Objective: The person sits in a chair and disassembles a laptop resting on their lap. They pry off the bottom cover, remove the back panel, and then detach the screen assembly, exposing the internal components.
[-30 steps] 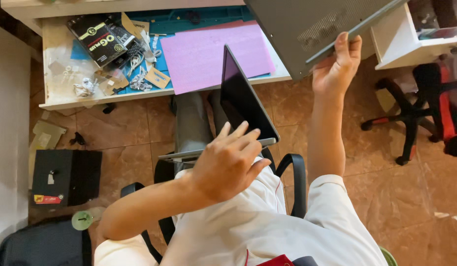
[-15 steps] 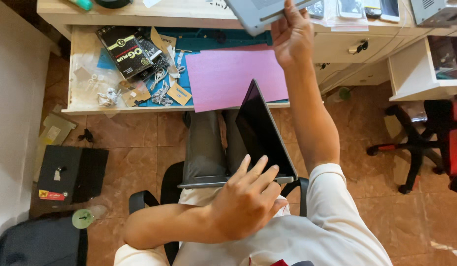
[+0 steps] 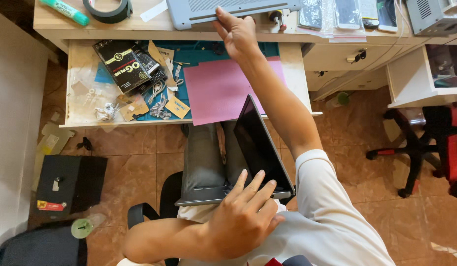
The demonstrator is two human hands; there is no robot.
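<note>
my left hand (image 3: 243, 219) lies flat and open on the laptop (image 3: 238, 157), steadying it on my lap. my right hand (image 3: 238, 32) pinches the grey bottom cover (image 3: 228, 10) on the desk (image 3: 90, 24).

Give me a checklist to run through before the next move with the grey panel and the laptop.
1. Right hand grips the grey panel at its near edge: ok.
2. Panel rests flat on the desk top: cannot tell, its far part is out of view.
3. Left hand steadies the open laptop on the lap, fingers on its near edge: ok.
4. Laptop screen stands up, tilted: ok.
5. Pink mat on the pulled-out shelf is bare: ok.
6. Teal mat is free of clutter: not ok, small parts and a black box lie on it.
</note>
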